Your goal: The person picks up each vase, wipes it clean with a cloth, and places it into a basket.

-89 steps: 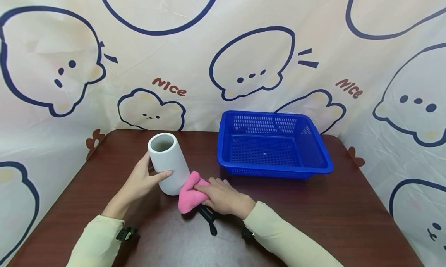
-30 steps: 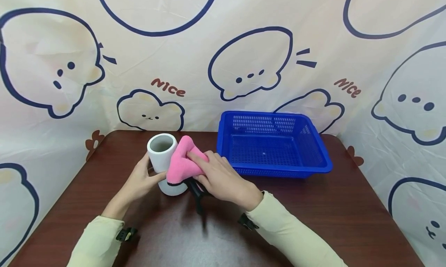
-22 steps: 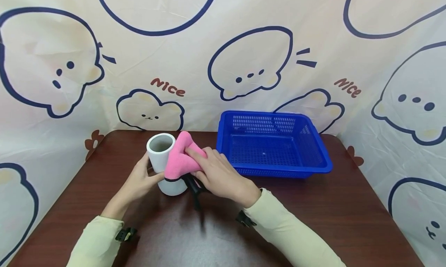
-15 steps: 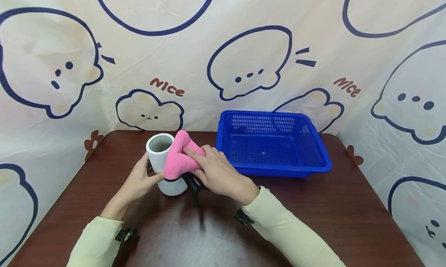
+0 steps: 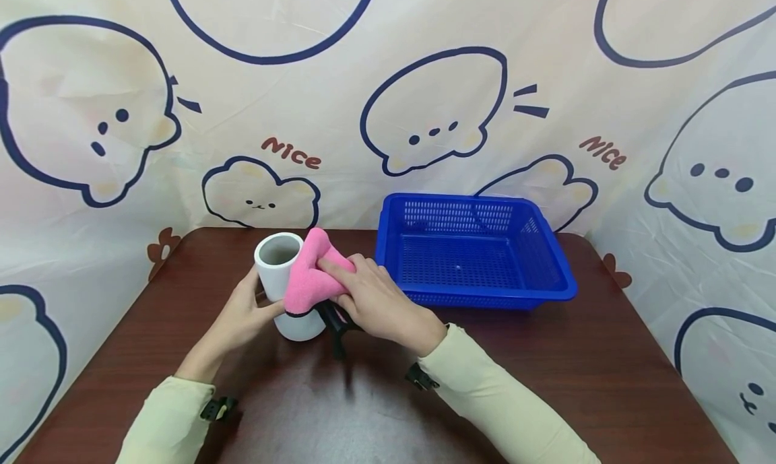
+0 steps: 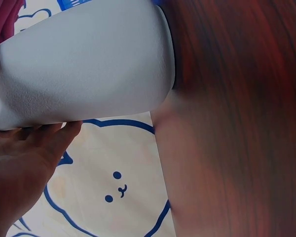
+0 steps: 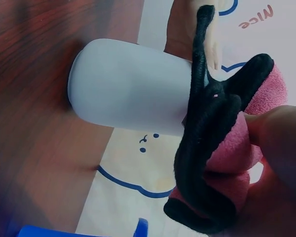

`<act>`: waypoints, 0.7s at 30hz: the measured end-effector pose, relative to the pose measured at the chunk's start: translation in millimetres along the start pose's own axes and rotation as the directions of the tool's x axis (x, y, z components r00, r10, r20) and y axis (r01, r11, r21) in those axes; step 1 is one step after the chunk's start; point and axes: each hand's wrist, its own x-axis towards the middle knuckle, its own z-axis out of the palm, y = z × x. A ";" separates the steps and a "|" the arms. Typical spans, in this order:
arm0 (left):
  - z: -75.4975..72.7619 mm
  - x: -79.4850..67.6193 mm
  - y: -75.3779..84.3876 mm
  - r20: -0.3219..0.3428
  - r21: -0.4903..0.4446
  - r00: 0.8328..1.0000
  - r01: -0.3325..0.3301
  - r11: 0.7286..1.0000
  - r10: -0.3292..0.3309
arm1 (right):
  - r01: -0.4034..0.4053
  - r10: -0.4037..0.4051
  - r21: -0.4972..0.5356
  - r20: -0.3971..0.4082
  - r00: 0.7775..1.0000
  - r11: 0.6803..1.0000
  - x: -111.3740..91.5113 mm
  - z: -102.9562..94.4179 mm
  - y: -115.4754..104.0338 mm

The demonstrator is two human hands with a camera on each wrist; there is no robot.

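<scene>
A white, tapered vase (image 5: 273, 275) with an open top stands upright on the table, left of centre. My left hand (image 5: 245, 309) grips it from the left side, thumb toward the front; in the left wrist view, fingers (image 6: 59, 138) lie along its wall. My right hand (image 5: 378, 299) pinches a bunched cloth (image 5: 312, 282), fuzzy pink on one face and black on the other. The cloth overlaps the vase's upper right side in the head view. Its black face (image 7: 202, 133) is turned to the vase wall in the right wrist view, and a black corner hangs down.
A blue plastic basket (image 5: 479, 297) with perforated walls sits at the back right of the dark brown wooden table (image 5: 545, 383). A cartoon-printed curtain (image 5: 339, 114) encloses the back and both sides. Each wrist carries a small black strap device.
Over three seconds my right hand has carried the cloth from low beside the vase's base up and left to just below its rim. The left hand and vase have stayed in place.
</scene>
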 end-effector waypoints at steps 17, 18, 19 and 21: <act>0.7 -0.2 0.6 0.000 -0.003 1.000 0.008 1.000 -0.008 | 0.001 -0.001 -0.007 0.010 1.000 1.000 -2.9 13.1 5.4; 0.6 -0.2 0.6 0.002 -0.009 1.000 0.009 1.000 -0.009 | -0.002 0.002 -0.004 0.012 1.000 1.000 -3.1 13.9 5.6; 0.5 -0.1 0.5 0.004 -0.014 1.000 0.011 1.000 -0.011 | -0.005 0.005 -0.001 0.016 1.000 1.000 -3.3 14.5 5.7; 0.3 0.0 0.3 0.006 -0.019 1.000 0.014 1.000 -0.014 | -0.011 0.011 0.004 0.022 1.000 1.000 -3.7 16.0 5.9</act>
